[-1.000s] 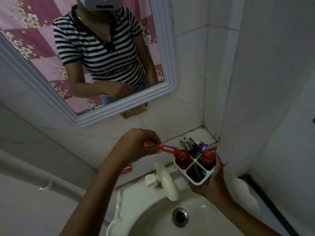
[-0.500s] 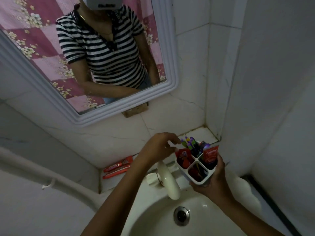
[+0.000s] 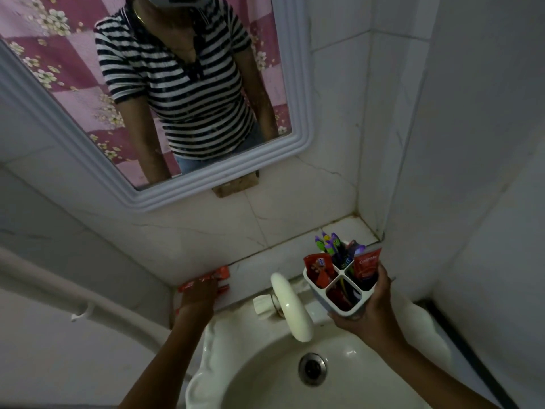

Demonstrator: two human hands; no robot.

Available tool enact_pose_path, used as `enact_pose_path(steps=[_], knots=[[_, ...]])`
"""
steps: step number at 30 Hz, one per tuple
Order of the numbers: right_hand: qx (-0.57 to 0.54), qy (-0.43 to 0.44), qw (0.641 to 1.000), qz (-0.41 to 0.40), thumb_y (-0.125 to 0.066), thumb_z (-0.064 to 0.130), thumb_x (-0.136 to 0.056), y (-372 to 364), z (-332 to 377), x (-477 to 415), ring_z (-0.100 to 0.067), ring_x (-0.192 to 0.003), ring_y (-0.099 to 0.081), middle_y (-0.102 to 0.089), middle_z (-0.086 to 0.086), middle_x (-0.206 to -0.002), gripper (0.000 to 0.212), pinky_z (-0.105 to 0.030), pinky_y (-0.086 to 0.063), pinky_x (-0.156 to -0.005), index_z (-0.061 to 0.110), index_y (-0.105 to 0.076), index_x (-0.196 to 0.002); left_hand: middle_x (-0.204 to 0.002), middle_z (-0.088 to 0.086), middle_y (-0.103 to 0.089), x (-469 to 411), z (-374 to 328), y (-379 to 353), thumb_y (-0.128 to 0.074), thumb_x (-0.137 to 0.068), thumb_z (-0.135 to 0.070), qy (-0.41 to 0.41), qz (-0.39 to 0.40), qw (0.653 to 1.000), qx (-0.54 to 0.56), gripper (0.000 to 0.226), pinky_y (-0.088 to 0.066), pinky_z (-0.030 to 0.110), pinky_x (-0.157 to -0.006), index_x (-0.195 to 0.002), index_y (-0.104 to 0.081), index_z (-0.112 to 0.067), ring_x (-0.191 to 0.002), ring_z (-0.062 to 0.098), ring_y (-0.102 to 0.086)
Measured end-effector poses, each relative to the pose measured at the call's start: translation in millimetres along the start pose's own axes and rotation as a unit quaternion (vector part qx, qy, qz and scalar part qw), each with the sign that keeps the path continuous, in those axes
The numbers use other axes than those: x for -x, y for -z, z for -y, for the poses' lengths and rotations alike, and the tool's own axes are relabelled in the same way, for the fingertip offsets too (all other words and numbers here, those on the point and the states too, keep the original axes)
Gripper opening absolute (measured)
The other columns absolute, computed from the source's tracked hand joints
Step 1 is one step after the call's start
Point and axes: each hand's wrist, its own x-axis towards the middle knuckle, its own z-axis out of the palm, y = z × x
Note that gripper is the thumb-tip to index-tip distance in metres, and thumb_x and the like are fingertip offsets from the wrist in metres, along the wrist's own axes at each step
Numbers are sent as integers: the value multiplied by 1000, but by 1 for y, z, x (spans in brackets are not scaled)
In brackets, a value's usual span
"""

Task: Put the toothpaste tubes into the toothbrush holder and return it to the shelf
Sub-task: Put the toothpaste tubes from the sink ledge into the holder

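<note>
Toothbrush holder [image 3: 342,287], white with four compartments, sits right of centre in the frame, held up over the sink [image 3: 265,367] by the right hand [image 3: 373,308], whose fingers wrap around its base and right wall. Red toothpaste tubes stand in its left [image 3: 317,268] and right [image 3: 365,264] compartments, and purple and green toothbrushes [image 3: 331,246] fill the far one. At lower left, the left hand [image 3: 197,296] lies palm down on red toothpaste tubes [image 3: 218,274] on the tiled shelf [image 3: 259,262]; whether its fingers have closed on one I cannot tell. A cream tap [image 3: 290,308] stands between the hands.
</note>
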Motion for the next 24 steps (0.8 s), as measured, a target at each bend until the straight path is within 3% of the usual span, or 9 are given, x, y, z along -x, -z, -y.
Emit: enact_pose_path(steps=[2,5,8,11,13,15,19,21,24], knots=[[22,-41,999,13,-105,43,-45,3,-8,-1,-29,-146,-52,-38,-9,-162,159,-56,-53,-114,23,-9,-169,-105,15,-73,-3,-19,19,-71,-81,-15,-33,26,999,19,31,-58,37,-75,-111,-67,-9,-96,33,-71],[12,-70,997,21,-108,41,-46,1,-8,-1,-29,-147,-52,-37,-9,-164,163,-58,-54,-113,22,-5,-170,-86,4,-68,-12,-60,83,-67,-79,-17,-6,31,989,146,17,-49,32,-65,-94,-59,-17,-83,29,-67],[0,-75,997,14,-109,44,-47,1,-4,-2,-28,-148,-52,-37,-8,-165,164,-57,-54,-112,22,-3,-170,-77,0,-71,-8,-104,157,-77,-75,-16,-4,-19,931,364,23,-56,25,-58,-87,-57,-18,-72,12,-69],[3,-73,997,3,-108,46,-48,0,-7,-1,-28,-148,-52,-37,-9,-164,162,-57,-55,-112,22,-4,-170,-86,0,-69,-1,-143,210,-80,-74,-11,-64,0,883,465,29,-60,22,-65,-95,-59,-14,-76,9,-70],[2,-61,998,4,-108,44,-49,2,0,0,-29,-148,-51,-37,-9,-164,160,-57,-54,-112,25,-5,-170,-86,1,-69,2,-165,224,-80,-73,-6,-116,38,871,476,31,-60,26,-66,-94,-60,-15,-73,10,-69],[-8,-19,1000,12,-108,34,-52,3,7,2,-27,-147,-51,-40,-5,-162,151,-54,-51,-116,39,-10,-166,-85,-1,-67,4,-187,224,-81,-71,-10,-157,79,887,428,31,-57,26,-65,-93,-60,-18,-74,11,-67],[-9,37,999,5,-105,14,-59,5,16,1,-6,-140,-44,-40,20,-153,144,-26,-41,-116,75,-8,-147,-87,-8,-65,7,-217,203,-82,-70,-22,-179,163,912,332,31,-52,29,-71,-94,-64,-23,-79,10,-62],[1,24,1000,-2,-106,26,-55,6,18,3,-10,-141,-46,-42,19,-150,143,-25,-45,-114,71,-8,-150,-81,-12,-69,4,-214,196,-83,-71,-26,-156,198,899,358,29,-54,28,-74,-94,-67,-25,-70,0,-63],[10,-3,1000,-6,-101,50,-48,6,12,3,-28,-145,-49,-35,0,-158,148,-50,-53,-114,43,-8,-163,-89,-10,-76,-8,-186,193,-78,-77,-39,-101,155,910,371,27,-58,32,-78,-98,-68,-27,-76,4,-69]])
